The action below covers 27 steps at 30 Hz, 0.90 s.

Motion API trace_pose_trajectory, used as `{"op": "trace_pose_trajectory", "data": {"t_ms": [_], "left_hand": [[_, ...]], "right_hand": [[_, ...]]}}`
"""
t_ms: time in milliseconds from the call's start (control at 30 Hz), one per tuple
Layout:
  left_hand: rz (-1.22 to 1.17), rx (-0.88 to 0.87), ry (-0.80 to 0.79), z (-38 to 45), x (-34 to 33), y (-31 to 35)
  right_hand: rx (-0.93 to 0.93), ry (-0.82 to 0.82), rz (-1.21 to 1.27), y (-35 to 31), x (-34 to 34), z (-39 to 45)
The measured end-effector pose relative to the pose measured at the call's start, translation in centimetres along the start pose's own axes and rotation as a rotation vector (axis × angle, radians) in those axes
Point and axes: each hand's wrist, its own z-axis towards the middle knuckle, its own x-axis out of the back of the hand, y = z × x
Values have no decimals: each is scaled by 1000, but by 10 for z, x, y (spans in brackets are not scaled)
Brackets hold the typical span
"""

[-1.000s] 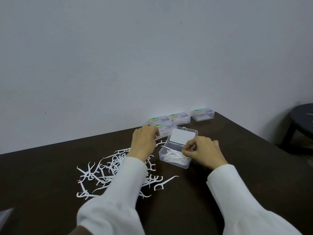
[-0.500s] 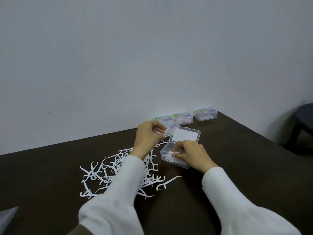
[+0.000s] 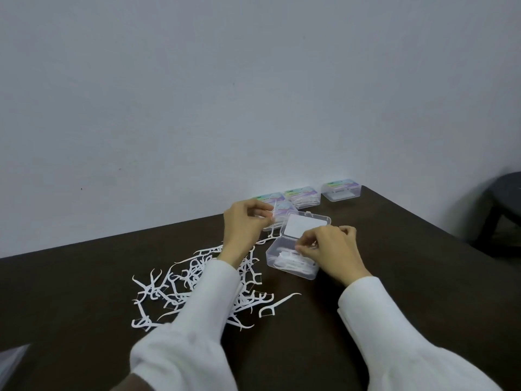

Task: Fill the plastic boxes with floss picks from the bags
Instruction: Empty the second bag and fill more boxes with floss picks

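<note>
Two things are hard for you to read here: your left sleeve (image 3: pixel 197 314) covers the middle of the loose floss picks (image 3: pixel 169 289), and what your right hand (image 3: pixel 331 251) pinches over the open box (image 3: pixel 291 262) is too blurred to name for sure, though it looks like a pick at your curled fingertips. Your left hand (image 3: pixel 244 230) is raised with thumb and forefinger pinching one floss pick (image 3: pixel 273 214), which stands upright just beyond those fingers. The box's lid (image 3: pixel 306 228) lies back, between your two hands. Beyond your left fingertips, partly hidden, sit the closed boxes (image 3: pixel 301 197) against the wall (image 3: pixel 253 94). The table (image 3: pixel 408 263) edge runs diagonally well to the right of your right fingers, with bare tabletop between. Since half a second ago your right hand has lifted slightly from the box's contents, and your left has hardly shifted.
</note>
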Motion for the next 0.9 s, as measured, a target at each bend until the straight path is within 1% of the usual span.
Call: {"op": "trace_pose_trajectory", "data": {"t_ms": [67,233,300,467,567,633,767,900], "left_hand": [[1,23,-56,-2,-5,-4],[90,-3,-319,-11,-17,-8],[108,-24,-365,-12,-18,-9],[120,-68,-349,-11,-8,-10],[110,-71,-357,-16,4,-11],[125,-74,-354,-22,16,-13],[134,-64,-327,-36,44,-19],[239,-25,-283,-51,81,-36]], "right_hand": [[-19,18,21,1,-1,0],[-95,128,170,6,-3,3],[-125,123,181,6,-1,2],[-144,91,145,6,-2,1],[-120,75,52,4,1,-2],[-87,70,47,0,2,-4],[48,39,136,-10,0,-7],[228,-58,236,-24,0,-10]]}}
